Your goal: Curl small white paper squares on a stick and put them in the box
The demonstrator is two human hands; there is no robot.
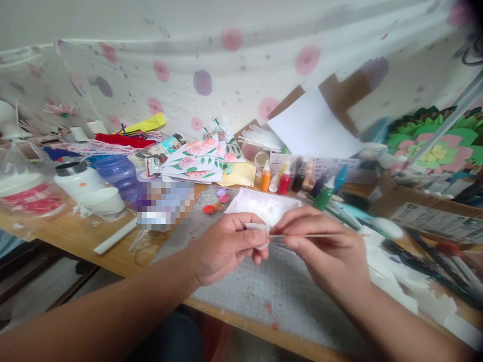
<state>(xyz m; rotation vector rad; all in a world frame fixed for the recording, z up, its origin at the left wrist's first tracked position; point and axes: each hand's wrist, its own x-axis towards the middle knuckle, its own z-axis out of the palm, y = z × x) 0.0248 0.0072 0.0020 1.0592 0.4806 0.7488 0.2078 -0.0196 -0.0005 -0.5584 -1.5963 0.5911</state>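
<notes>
Left hand (234,246): thumb and fingers closed on a small folded white piece (264,229), paper or cloth uncertain. Right hand (328,254): fingertips pinched on a thin stick (320,235), its end at the piece. Both lie above the gray cutting mat (245,301), before a shallow white tray (241,197). The step appears to be working stick and piece together; it seems to call for a steady left pinch and fine right-hand guidance. The stick's contact point is hidden; a pixelated patch (166,203) obscures objects leftward.
</notes>
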